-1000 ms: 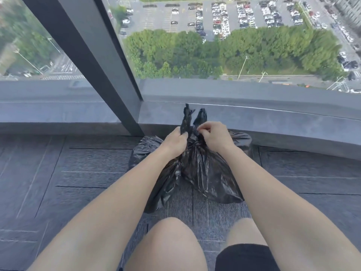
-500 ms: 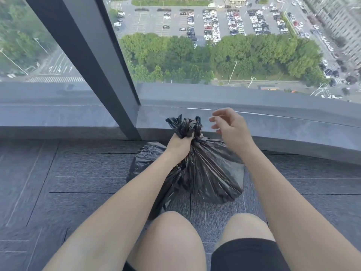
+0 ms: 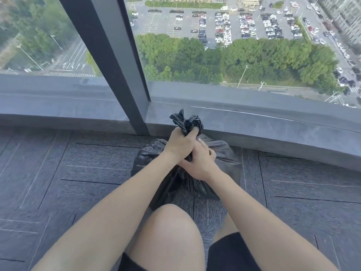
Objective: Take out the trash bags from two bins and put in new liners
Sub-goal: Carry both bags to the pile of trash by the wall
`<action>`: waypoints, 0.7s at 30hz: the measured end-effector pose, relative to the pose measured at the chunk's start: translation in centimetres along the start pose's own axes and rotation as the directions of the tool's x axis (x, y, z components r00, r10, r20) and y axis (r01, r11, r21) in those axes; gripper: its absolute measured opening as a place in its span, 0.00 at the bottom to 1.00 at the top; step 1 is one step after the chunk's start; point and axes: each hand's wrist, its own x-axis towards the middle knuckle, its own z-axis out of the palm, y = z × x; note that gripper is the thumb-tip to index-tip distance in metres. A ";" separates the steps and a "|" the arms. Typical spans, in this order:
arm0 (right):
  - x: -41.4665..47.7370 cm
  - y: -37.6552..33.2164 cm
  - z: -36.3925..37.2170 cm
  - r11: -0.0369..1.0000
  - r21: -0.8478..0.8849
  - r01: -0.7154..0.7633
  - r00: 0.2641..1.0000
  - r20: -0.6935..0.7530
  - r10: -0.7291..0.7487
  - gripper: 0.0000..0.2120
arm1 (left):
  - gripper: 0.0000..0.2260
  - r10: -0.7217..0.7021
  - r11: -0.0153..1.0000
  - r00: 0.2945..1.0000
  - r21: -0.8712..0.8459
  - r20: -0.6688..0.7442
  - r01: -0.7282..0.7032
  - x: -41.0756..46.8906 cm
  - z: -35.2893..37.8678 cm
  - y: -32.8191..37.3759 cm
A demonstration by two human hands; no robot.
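Carpet tiles point(image 3: 64, 173), grey and ribbed, cover the floor at the left and run on under everything else. A dark window post point(image 3: 109, 61) slants up from the low grey sill point(image 3: 273, 130), with glass on either side of it. Just right of the post's foot sits the black trash bag point(image 3: 220, 157), resting on the carpet close against the sill, its body bulging out to both sides of the forearms. The left hand point(image 3: 181, 143) is clenched around the gathered neck of the bag, and the twisted top of the plastic sticks up out of the fist. The right hand point(image 3: 201, 163) lies directly below and against the left, its fingers point(image 3: 205, 148) curled around the same neck lower down, so both hands grip the bag. Bare knees and black shorts point(image 3: 230, 253) fill the bottom of the view, the left knee touching the bag's near edge.
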 end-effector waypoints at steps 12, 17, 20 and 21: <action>-3.5 -10.2 -6.2 0.821 0.571 0.006 0.990 -0.120 0.077 0.09 | 0.13 0.184 0.924 0.964 0.300 0.193 -0.237 -5.2 -5.9 10.2; -8.4 -19.3 -16.0 0.819 0.558 0.130 0.985 -0.167 -0.043 0.15 | 0.21 0.124 0.983 0.969 0.110 0.212 -0.150 -11.3 -12.5 21.0; -11.6 -27.4 -22.4 0.803 0.558 0.212 0.977 -0.127 -0.170 0.18 | 0.24 0.072 0.989 0.984 0.120 0.160 -0.091 -15.8 -17.3 28.7; -12.7 -30.0 -24.1 0.814 0.536 0.223 0.974 -0.097 -0.204 0.19 | 0.22 0.060 0.987 0.990 0.141 0.127 -0.078 -17.4 -19.0 31.3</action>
